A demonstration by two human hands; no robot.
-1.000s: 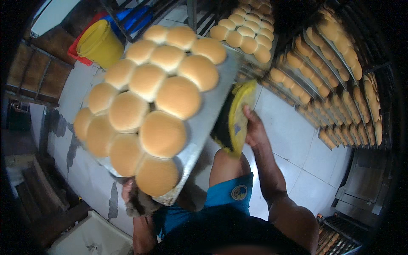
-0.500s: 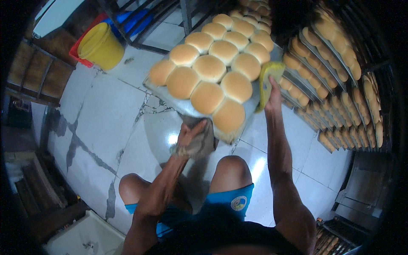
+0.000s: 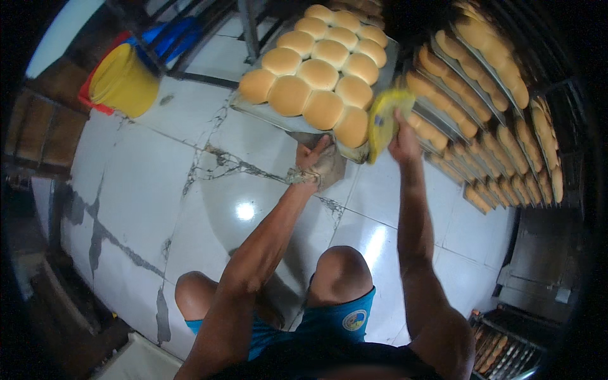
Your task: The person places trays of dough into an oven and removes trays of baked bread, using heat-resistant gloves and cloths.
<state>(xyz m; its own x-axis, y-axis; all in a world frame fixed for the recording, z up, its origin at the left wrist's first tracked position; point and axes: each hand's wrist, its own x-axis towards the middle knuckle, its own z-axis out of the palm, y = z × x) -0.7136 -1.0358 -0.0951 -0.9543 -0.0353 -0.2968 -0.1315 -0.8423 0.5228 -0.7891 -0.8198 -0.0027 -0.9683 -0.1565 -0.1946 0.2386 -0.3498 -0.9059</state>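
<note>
A metal tray [image 3: 247,104] of several round golden buns [image 3: 316,74] is held out ahead of me at the top centre. My left hand [image 3: 310,158], closed on a worn grey-brown cloth [image 3: 330,172], is under the tray's near edge. My right hand [image 3: 403,140] grips a yellow pad [image 3: 386,120] at the tray's right front edge. Whether the tray also rests on the rack behind it is hard to tell.
Racks of bun trays [image 3: 481,82] fill the right side. A black metal frame [image 3: 248,38] stands at the top, beside yellow [image 3: 126,82] and blue [image 3: 171,35] buckets. Cracked white floor tiles [image 3: 139,190] lie below; a white basin [image 3: 139,358] is at lower left.
Both hands have carried the tray away from my body, up and right in the picture, toward the racks, levelling it out. My knees and left forearm have come into fuller view.
</note>
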